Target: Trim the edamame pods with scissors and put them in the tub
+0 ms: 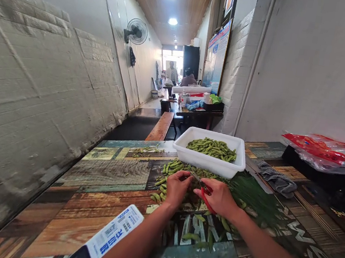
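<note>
My right hand [219,197] is closed round red-handled scissors [204,191], whose blades point left toward my left hand [177,187]. The left hand's fingers are pinched together on a green pod that I can barely make out, just over a loose pile of green bean pods [171,169] on the patterned wooden table [110,171]. More pods [204,234] lie scattered on the table near my wrists. Beyond the hands stands a white plastic tub [209,163] with a layer of green pods inside.
A blue-and-white packet [111,235] lies by my left forearm. A grey cloth [277,178] and a red plastic-wrapped bundle [326,151] sit to the right. A white wall runs along the left; benches, tables and people stand far down the aisle.
</note>
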